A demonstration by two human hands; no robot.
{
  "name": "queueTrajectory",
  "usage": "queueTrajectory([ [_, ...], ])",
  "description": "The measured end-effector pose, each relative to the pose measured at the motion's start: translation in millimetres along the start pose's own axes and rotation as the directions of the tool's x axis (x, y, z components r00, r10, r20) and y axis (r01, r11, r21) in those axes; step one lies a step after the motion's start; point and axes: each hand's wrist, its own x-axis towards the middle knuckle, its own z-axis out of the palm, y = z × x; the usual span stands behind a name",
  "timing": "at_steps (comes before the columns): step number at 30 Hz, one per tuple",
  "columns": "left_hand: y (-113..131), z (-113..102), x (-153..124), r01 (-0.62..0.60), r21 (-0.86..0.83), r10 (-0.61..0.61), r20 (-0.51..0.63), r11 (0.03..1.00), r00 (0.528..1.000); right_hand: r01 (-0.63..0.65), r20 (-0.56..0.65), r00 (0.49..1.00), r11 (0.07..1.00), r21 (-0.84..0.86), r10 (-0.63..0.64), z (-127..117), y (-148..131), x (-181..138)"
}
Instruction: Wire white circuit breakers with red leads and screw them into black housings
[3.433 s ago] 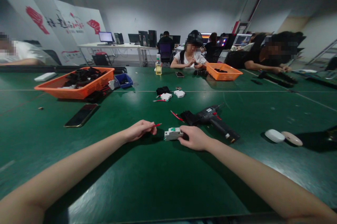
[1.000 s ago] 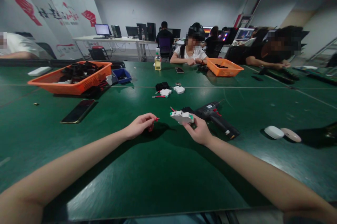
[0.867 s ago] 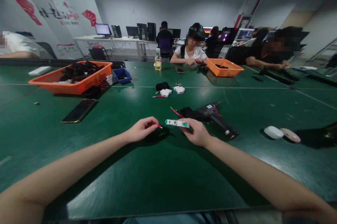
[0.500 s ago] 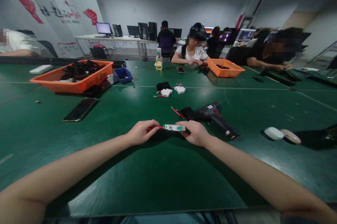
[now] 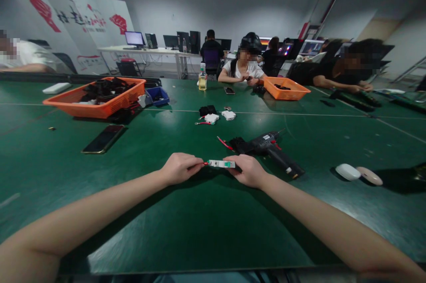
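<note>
My right hand [image 5: 248, 170] grips a small white circuit breaker [image 5: 221, 164] with a green tab, held edge-on just above the green table [image 5: 186, 225]. My left hand [image 5: 181, 168] is closed in a pinch on a short red wire [image 5: 205, 163], whose tip meets the breaker's left end. Both hands are close together in the middle of the view.
A black cordless drill [image 5: 273, 150] and a red wire [image 5: 224, 143] lie just behind my hands. Further back are white breakers [image 5: 219, 117], a phone [image 5: 104, 138], an orange basket [image 5: 96, 96], a blue bin [image 5: 158, 95] and a bottle [image 5: 201, 80]. White pods [image 5: 357, 173] sit right. Other people work across the table.
My right hand lifted the breaker off the table, turned it edge-on and lowered it. My left hand brought the red wire rightward until its tip reached the breaker's end.
</note>
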Motion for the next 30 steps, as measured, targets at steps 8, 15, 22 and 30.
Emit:
queueTrajectory([
  [8, -3.7, -1.0, -2.3, -0.102, 0.178, 0.101, 0.016, 0.979, 0.995, 0.048, 0.051, 0.998, 0.998, -0.039, -0.046, -0.9, 0.7, 0.5],
  [15, 1.1, -6.8, 0.8, -0.189, 0.272, 0.174, 0.080, 0.944, 0.982, 0.057, 0.117, 0.992, 0.997, -0.055, -0.051, -3.8, -1.4, 2.0],
  [22, 2.4, -4.9, 0.7, -0.151, 0.248, 0.130, 0.100, 0.957, 0.986, 0.042, 0.127, 0.991, 0.999, -0.033, -0.037, -5.7, -3.1, 3.2],
  [30, 2.5, -2.8, 0.4, -0.095, 0.191, 0.081, 0.079, 0.977, 0.994, -0.003, 0.092, 0.996, 1.000, 0.007, 0.002, -4.3, -2.3, 2.2],
])
